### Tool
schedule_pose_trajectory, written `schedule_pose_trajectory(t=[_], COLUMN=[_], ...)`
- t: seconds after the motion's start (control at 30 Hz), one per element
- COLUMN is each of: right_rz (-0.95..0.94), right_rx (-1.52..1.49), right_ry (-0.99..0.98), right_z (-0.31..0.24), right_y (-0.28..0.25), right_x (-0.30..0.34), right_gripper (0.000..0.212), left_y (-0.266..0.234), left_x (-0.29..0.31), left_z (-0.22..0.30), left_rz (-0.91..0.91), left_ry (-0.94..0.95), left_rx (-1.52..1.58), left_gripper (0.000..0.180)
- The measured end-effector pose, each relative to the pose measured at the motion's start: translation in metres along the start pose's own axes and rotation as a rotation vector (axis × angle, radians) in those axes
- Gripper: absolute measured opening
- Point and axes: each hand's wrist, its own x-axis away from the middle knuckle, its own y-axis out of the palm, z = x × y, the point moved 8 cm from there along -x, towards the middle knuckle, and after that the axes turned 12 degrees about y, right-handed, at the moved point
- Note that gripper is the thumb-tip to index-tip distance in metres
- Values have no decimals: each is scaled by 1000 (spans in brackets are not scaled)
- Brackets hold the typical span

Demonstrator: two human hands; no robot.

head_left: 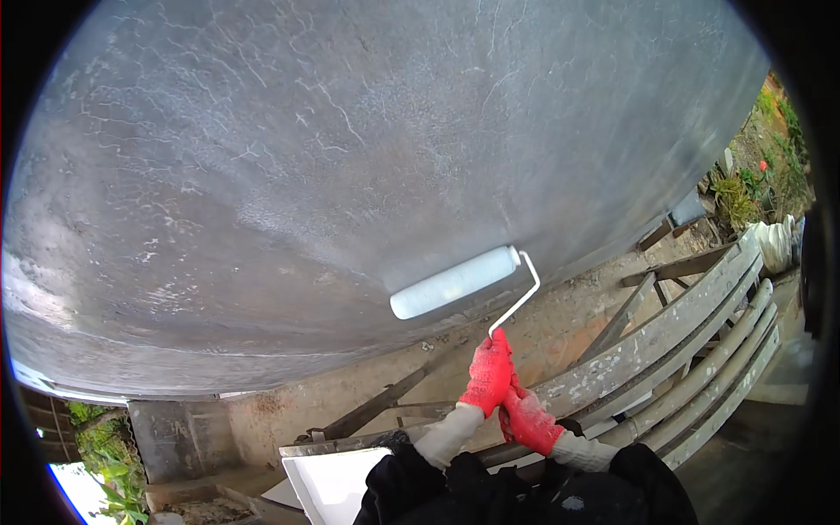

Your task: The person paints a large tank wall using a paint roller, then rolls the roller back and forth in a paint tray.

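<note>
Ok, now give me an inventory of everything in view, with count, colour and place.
cracked wall-like surface: one, grey, filling the upper picture
long-sleeved paint roller: one, whitish, centre, at the surface's lower part
weathered, paint-spotted wooden planks: several, greyish brown, lower right
flat rectangular tray-like thing: one, white, bottom, left of centre
squarish concrete-like block: one, grey, lower left
leafy plants: uncounted, green, lower left and far right
crumpled sack-like bundle: one, white, right
sleeves: two, black, bottom
left hand: one, red-and-white glove, gripping the roller
right hand: one, red-and-white glove, just below the left, apparently gripping the roller too
</note>
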Motion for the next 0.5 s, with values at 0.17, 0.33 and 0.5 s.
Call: schedule_pose_trajectory(t=[0.17,0.33,0.5], right_rz=[63,-29,-67], right_rx=[85,80,-42], right_ry=[-64,-4,16], right_z=[-7,-5,9], right_y=[-6,-10,-20], right_x=[6,-18,-45], right_gripper=[27,32,34], left_y=[6,-5,-4], left_x=[9,-32,-41], left_z=[12,-27,-37], left_rz=[-20,6,-6], left_ry=[98,14,-38], left_rx=[35,-98,-112], left_gripper=[42,41,42])
